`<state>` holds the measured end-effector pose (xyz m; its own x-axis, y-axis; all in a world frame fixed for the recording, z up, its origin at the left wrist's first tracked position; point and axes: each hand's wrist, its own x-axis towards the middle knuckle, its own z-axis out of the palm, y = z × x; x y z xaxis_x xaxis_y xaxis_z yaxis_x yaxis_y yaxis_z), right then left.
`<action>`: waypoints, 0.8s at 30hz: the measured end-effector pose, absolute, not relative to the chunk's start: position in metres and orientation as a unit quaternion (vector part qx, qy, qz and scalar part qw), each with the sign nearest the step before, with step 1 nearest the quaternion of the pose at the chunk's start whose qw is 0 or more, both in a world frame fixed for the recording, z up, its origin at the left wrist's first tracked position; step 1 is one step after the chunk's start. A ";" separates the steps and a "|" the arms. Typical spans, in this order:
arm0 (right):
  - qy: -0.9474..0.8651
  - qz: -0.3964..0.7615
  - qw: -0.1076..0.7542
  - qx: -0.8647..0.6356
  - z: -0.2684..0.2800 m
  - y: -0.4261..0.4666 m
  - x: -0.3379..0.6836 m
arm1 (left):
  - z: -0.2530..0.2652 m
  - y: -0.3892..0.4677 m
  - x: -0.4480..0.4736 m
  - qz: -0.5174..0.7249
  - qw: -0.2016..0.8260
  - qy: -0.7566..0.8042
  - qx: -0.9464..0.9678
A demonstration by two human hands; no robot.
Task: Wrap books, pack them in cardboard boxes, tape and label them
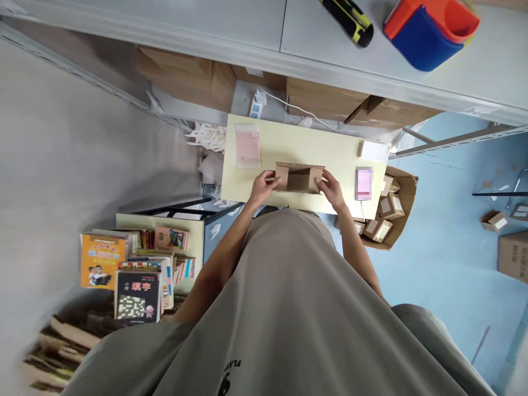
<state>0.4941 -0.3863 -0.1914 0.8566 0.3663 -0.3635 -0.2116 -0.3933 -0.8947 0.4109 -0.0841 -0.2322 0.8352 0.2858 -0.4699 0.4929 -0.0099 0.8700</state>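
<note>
Between my two hands is a small brown cardboard box [298,183], its top open so the inside shows. My left hand [263,186] grips its left end, thumb at the inner side and fingers outside. At the opposite end my right hand [330,188] holds the wall in the same way. The box is at the near edge of a pale yellow table [305,143]. A pink booklet in a clear sleeve [248,146] lies on the table to the left. On the right is a phone [363,183] with a cable, its screen blurred.
A grey shelf [247,27] crosses above, bearing a box cutter [350,22] and a red-and-blue tape dispenser [431,33]. Large cartons [325,99] stand behind the table. Right of it, an open carton [402,220] holds several small boxes. Books [138,291] are stacked at lower left.
</note>
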 end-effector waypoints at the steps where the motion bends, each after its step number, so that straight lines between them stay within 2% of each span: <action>1: -0.038 0.264 0.555 -0.788 -0.195 -0.390 0.499 | -0.232 -0.090 0.414 -0.072 0.642 0.287 0.708; 6: -0.012 0.266 0.588 -0.763 -0.212 -0.405 0.512 | -0.231 -0.110 0.420 -0.023 0.629 0.317 0.709; 12: -0.025 0.266 0.543 -0.796 -0.221 -0.414 0.513 | -0.224 -0.108 0.402 0.001 0.671 0.328 0.665; 20: -0.078 0.267 0.568 -0.775 -0.190 -0.428 0.502 | -0.198 -0.091 0.386 -0.098 0.685 0.219 0.688; 24: -0.105 0.276 0.567 -0.769 -0.177 -0.434 0.495 | -0.194 -0.090 0.396 -0.098 0.657 0.211 0.717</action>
<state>0.4951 -0.4337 -0.1765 0.8259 0.4744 -0.3046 -0.1509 -0.3345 -0.9302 0.3957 -0.0902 -0.1936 0.8918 0.1736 -0.4179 0.4316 -0.0483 0.9008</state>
